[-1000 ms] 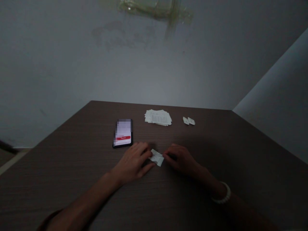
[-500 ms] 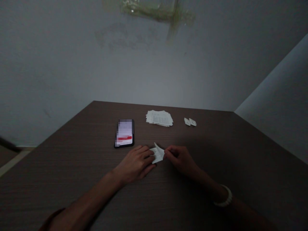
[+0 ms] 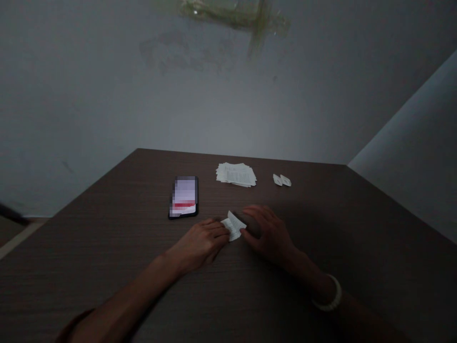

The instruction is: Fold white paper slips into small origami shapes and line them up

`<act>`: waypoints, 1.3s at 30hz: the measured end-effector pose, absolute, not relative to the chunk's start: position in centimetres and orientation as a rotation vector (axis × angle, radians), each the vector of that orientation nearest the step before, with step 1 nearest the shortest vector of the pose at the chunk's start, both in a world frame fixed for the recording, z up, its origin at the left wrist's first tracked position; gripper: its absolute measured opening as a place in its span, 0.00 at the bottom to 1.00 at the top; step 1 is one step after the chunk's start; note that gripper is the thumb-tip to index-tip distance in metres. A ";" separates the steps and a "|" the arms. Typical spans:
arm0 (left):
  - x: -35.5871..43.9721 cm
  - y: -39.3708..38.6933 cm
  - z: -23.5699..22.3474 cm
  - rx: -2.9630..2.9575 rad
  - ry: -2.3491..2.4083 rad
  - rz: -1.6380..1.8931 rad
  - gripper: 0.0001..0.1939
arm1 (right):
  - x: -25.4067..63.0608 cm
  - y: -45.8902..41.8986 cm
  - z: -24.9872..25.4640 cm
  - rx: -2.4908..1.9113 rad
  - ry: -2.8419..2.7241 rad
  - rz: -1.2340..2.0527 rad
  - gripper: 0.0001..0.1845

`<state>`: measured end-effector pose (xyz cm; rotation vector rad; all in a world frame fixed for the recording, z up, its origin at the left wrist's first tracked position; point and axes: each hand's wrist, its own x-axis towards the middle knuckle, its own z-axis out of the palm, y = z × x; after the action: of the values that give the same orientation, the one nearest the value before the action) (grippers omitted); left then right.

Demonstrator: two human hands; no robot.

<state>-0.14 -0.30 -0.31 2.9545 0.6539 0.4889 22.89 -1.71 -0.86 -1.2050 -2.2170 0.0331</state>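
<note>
A small printed paper slip [image 3: 233, 226], partly folded, lies on the dark wooden table [image 3: 107, 247] between my two hands. My left hand [image 3: 200, 243] rests palm down with its fingertips pinching the slip's left edge. My right hand [image 3: 266, 231] has its thumb pressed on the slip's right side while the other fingers arch loosely above it. A white bracelet [image 3: 326, 297] circles my right wrist.
A lit phone [image 3: 183, 196] lies face up behind my left hand. Farther back sit a stack of similar paper slips [image 3: 235, 174] and two small folded paper pieces [image 3: 282, 180]. Grey walls close the table's far and right sides.
The slip was flat, then lifted into a fold; now it lies lower again. My right hand has opened its fingers and moved over the slip's right side.
</note>
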 end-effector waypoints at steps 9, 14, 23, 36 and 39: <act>-0.3 -0.3 -0.6 2.872 0.599 0.548 0.11 | 24.0 -1.3 -1.2 -0.987 -2.564 0.068 0.13; -0.4 -0.4 -0.5 2.823 0.632 0.564 0.12 | 24.0 -1.5 -1.2 -0.963 -2.502 0.261 0.06; -0.3 -0.4 -0.4 2.801 0.622 0.538 0.12 | 23.5 -1.5 -1.5 -1.063 -2.389 0.362 0.10; -0.3 -0.4 -0.1 2.799 0.641 0.487 0.12 | 23.4 -1.5 -1.4 -1.144 -2.366 0.368 0.15; -0.3 -0.4 -0.1 2.800 0.656 0.486 0.12 | 23.2 -1.5 -1.6 -1.177 -2.335 0.366 0.15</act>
<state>-0.31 -0.41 -0.08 2.7999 0.6560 0.4863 23.23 -1.49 -1.59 -1.1768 -2.3351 0.3665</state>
